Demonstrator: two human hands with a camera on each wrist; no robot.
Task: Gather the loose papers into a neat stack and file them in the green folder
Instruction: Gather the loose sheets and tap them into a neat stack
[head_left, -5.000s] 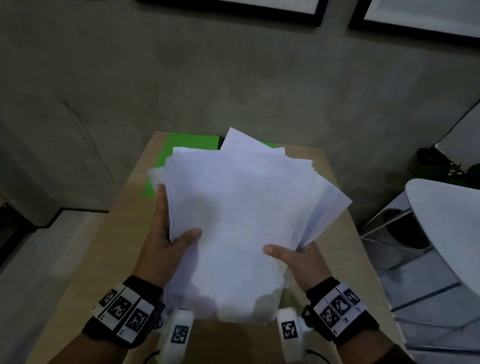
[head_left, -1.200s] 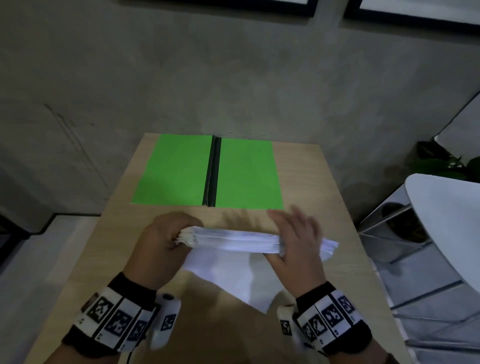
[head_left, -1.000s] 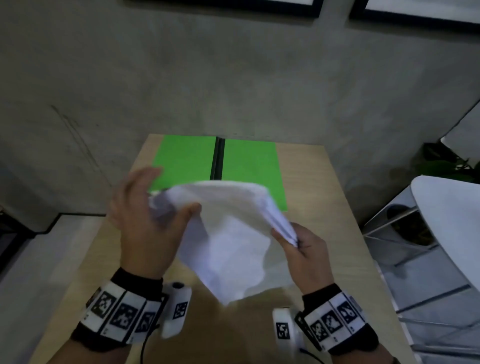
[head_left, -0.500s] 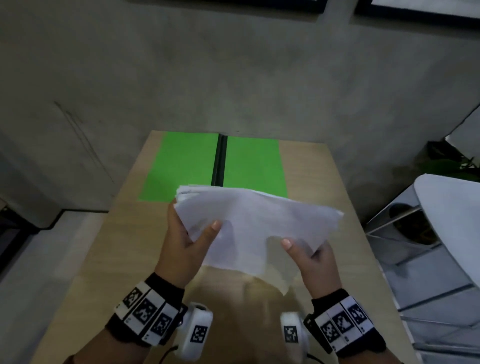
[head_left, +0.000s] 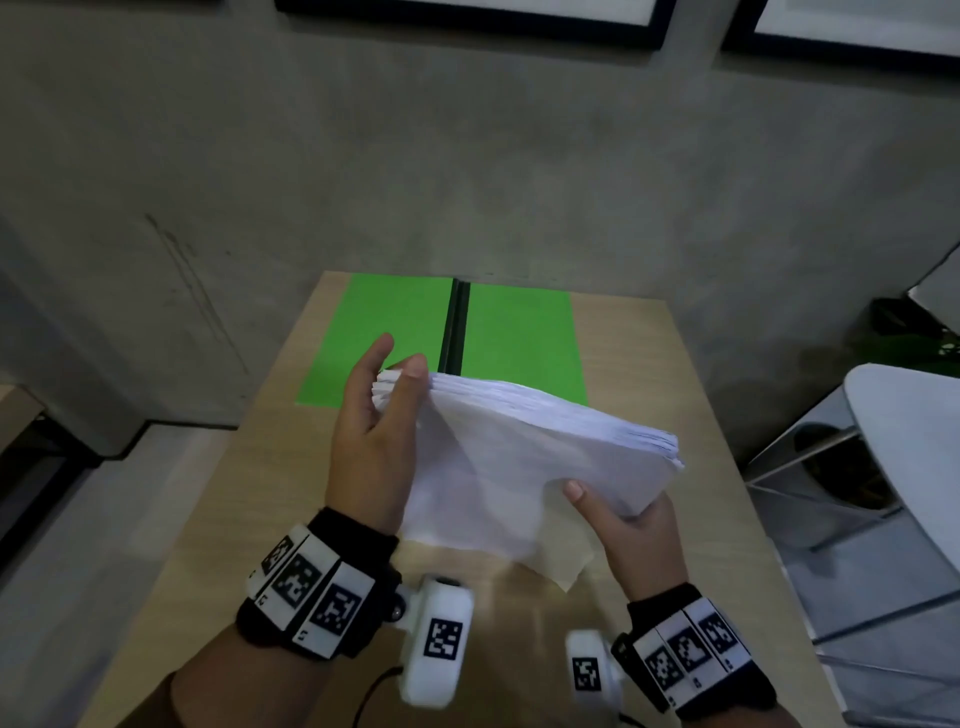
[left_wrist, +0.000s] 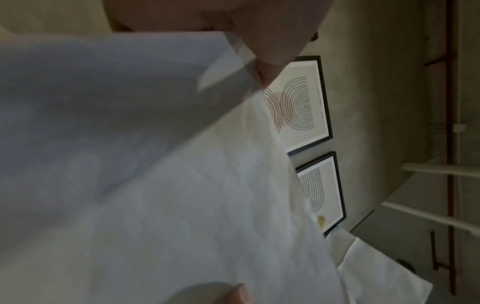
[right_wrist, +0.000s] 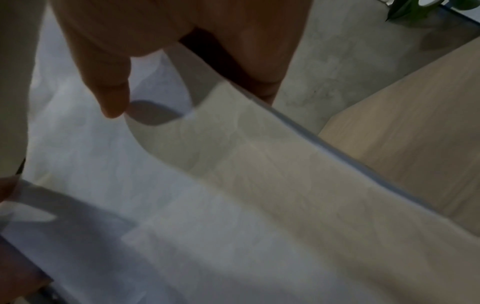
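Both hands hold the paper stack (head_left: 519, 457) in the air over the bench (head_left: 249, 493), tilted. Left hand (head_left: 371, 441) upright, thumb and near-straight fingers pinching its left edge. Right hand (head_left: 636, 535) grips the near right corner, thumb on top. Green folder (head_left: 395, 338) lies open flat beyond, at the bench's far end. Framed prints (left_wrist: 298, 102) on the wall.

Dim light: bare grey concrete wall (head_left: 467, 156) at twelve o'clock, black-framed line prints (left_wrist: 296, 107) up high, white rounded top (head_left: 914, 447) on metal legs at three, pale wooden surface (head_left: 249, 509) below.
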